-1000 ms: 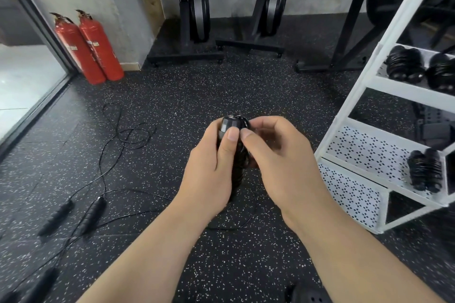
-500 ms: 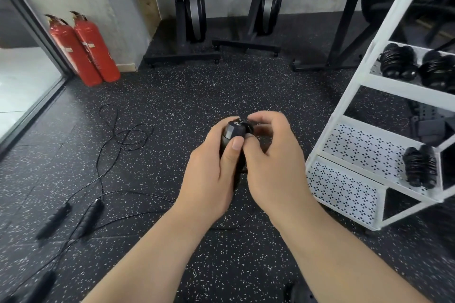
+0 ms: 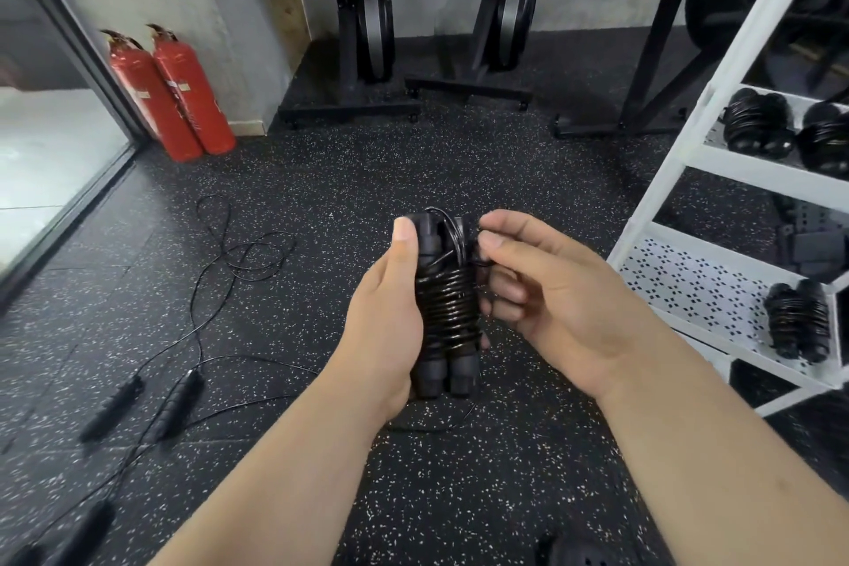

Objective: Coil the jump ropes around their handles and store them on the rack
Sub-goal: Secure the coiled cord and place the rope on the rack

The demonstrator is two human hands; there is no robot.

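A black jump rope (image 3: 444,308), its cord wound in tight turns round two handles held side by side, stands upright in mid-frame. My left hand (image 3: 390,317) grips the handles from the left, thumb up along the top. My right hand (image 3: 546,294) pinches the cord's loose end beside the handle tops. A white rack (image 3: 716,280) stands at the right with three coiled ropes on its shelves, among them one on the lower shelf (image 3: 797,319) and one on the upper shelf (image 3: 758,129). An uncoiled rope (image 3: 151,395) lies on the floor at the left.
Two red fire extinguishers (image 3: 172,101) stand by the glass door at the left. Black rowing-machine stands (image 3: 367,41) line the back wall. More loose handles (image 3: 87,529) lie at the bottom left. The floor is speckled black rubber.
The coiled bundle has tilted upright, showing its wound cord and handle ends. My right hand has shifted from over the top to the bundle's right side, pinching the cord end.
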